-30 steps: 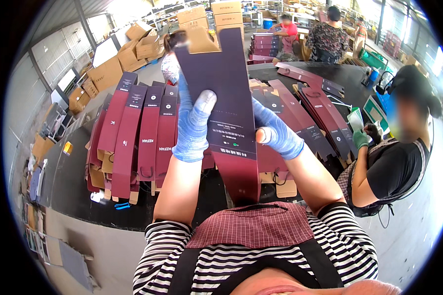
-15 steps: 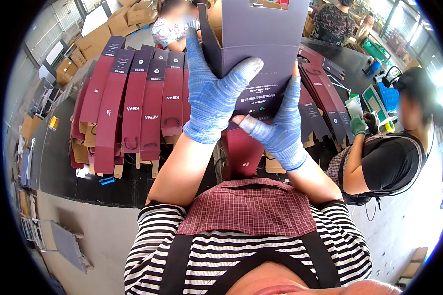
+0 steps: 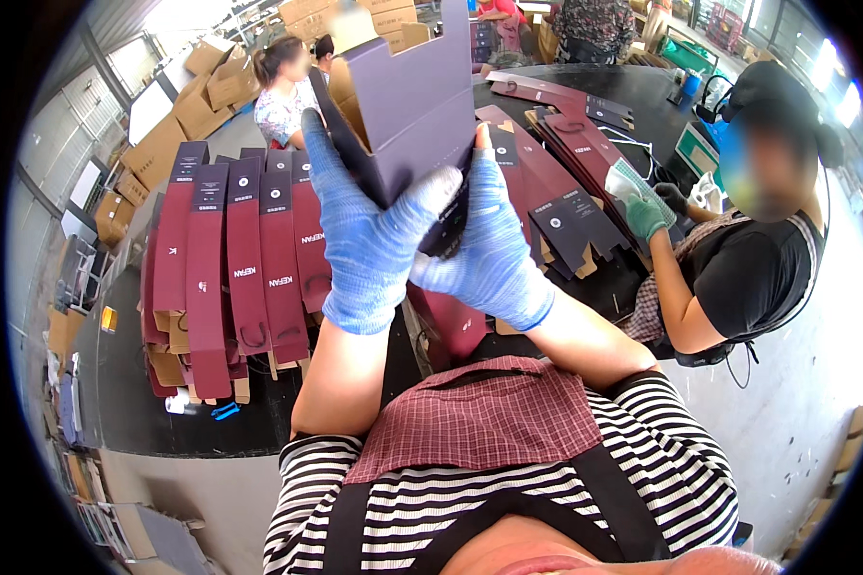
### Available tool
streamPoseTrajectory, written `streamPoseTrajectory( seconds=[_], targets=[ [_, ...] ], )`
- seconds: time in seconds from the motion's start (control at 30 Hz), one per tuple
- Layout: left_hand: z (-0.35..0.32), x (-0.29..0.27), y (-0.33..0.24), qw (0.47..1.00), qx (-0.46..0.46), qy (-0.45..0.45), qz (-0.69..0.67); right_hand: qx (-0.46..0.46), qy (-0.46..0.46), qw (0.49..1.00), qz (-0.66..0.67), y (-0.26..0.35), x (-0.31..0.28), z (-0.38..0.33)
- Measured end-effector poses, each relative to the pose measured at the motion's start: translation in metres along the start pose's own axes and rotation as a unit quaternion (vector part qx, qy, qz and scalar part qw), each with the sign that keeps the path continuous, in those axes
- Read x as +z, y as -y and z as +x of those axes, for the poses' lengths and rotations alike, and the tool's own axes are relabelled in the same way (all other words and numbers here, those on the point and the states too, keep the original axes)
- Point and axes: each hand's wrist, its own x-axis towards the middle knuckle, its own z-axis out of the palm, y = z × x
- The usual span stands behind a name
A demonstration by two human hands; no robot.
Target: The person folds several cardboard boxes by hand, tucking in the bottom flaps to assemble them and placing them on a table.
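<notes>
Upright in front of me is a long cardboard box (image 3: 417, 120), dark purple-grey at its upper end, with the end flaps standing up and brown inside. My left hand (image 3: 374, 235), in a blue knit glove, grips its left side, the thumb across the front. In a matching glove, my right hand (image 3: 494, 244) holds the right side and lower part, its fingers pointing up along the edge. A maroon box part (image 3: 451, 321) shows below my wrists; whether it belongs to the held box is hidden by my hands.
Maroon boxes with dark ends (image 3: 208, 287) lie stacked on the black table (image 3: 115, 402) at left. More maroon boxes (image 3: 585, 158) lie at right. Beside them a co-worker (image 3: 748, 268) in green and dark gloves handles a light green item (image 3: 640, 187). Blue clips (image 3: 225, 411) lie near the table edge.
The held box has tilted and shifted left and away, with both hands moving along with it. My view has turned to the right. The co-worker's hands now hold a light green item.
</notes>
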Motion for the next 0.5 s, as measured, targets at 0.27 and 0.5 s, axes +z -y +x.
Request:
streamPoseTrajectory(
  seconds=[0.27, 0.5],
  targets=[
    [0.022, -0.04, -0.021, 0.988, -0.039, 0.144, -0.024, -0.076, 0.116, 0.949, 0.285, 0.02, -0.066, 0.041],
    [-0.011, -0.036, -0.012, 0.982, -0.075, 0.165, -0.056, 0.027, 0.228, 0.904, 0.361, -0.005, -0.074, 0.037]
  ],
)
